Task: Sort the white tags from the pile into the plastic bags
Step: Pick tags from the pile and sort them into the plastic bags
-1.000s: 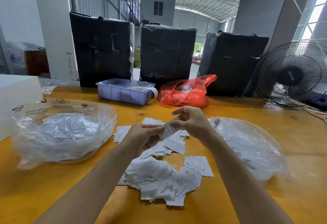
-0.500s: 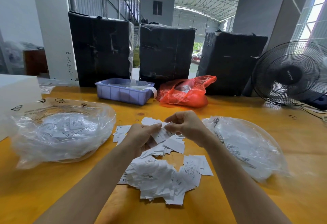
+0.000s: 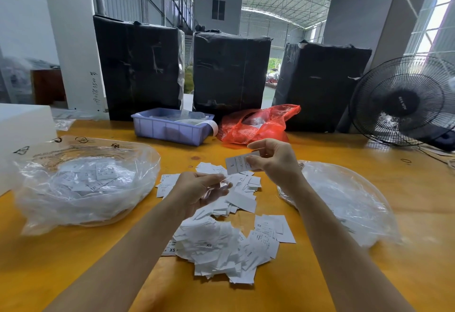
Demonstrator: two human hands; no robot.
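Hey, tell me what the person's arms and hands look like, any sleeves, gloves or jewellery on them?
Both forearms come up from the bottom edge bare, with no sleeve in view. The left hand and the right hand wear no gloves. No watch, bracelet or ring shows on either wrist or on the fingers that can be seen. The left fingertips are blurred, so small details there cannot be told.

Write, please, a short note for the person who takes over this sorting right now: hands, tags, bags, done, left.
Right hand: pinches one white tag marked L, raised above the pile.
Left hand: fingers loosely curled over the pile; something thin and clear may be in them, I cannot tell.
Left plastic bag already holds many tags. Right plastic bag holds some, hard to count.
Left to do: bag the L tag, then sort the big pile on the table.
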